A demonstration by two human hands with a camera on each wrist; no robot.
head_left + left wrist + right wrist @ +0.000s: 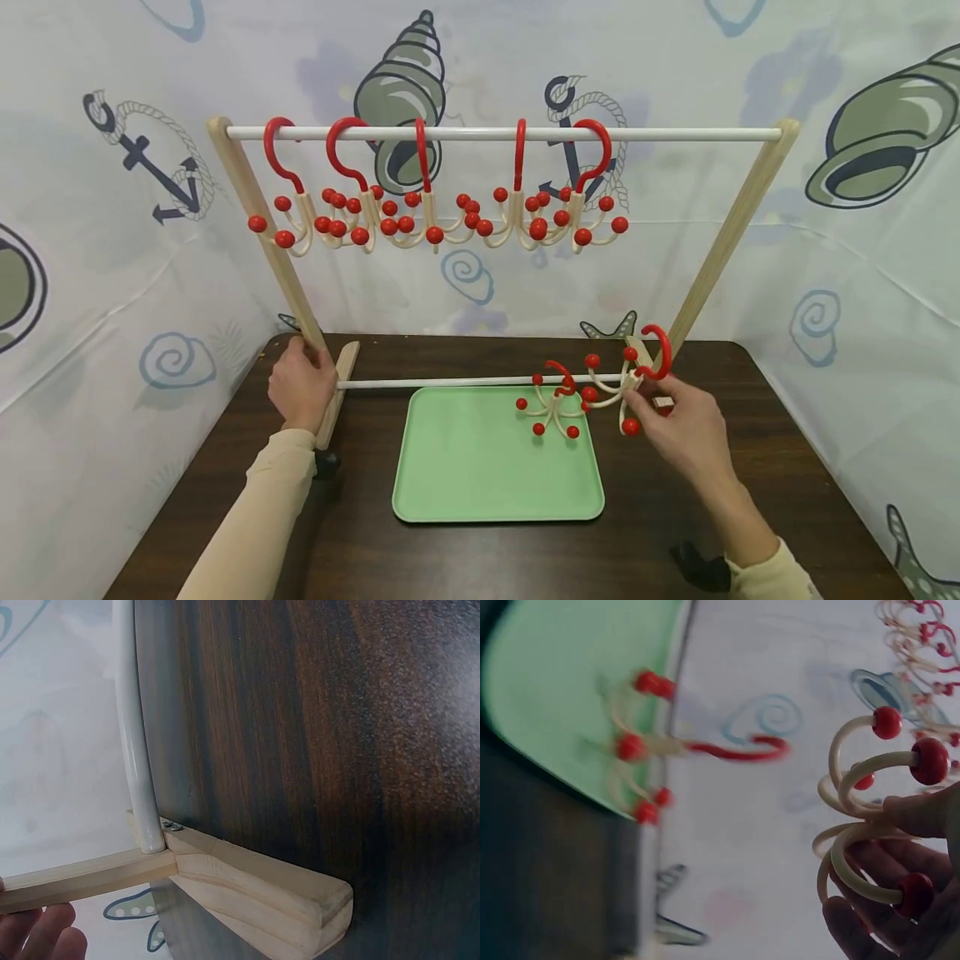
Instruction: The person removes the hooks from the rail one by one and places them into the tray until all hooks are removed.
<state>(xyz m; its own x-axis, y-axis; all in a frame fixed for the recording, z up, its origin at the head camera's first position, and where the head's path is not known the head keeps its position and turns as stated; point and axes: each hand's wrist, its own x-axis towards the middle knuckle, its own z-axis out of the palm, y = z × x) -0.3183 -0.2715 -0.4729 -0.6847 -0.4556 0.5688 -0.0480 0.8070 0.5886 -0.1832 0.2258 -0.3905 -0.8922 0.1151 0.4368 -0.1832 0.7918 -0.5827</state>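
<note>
My right hand (690, 425) holds a multi-arm hanger (635, 379) by its central stem, right of the green tray (487, 475). The hanger has cream curved arms tipped with red balls and a red hook. In the right wrist view, the thumb and fingers surround the stem of this hanger (870, 814). A second such hanger (555, 407) stands on the tray's back right corner, hook up. My left hand (302, 387) grips the left wooden post (277, 258) of a rack low down. In the left wrist view, curled fingertips (56, 930) show under the post (90, 879).
Several similar hangers (427, 204) hang from the rack's white top rail (690, 134), left to centre-right. A lower white bar (450, 383) runs behind the tray. The right post (723, 237) leans outward. Wooden feet (337, 400) rest on the dark table (360, 550); a patterned curtain surrounds it.
</note>
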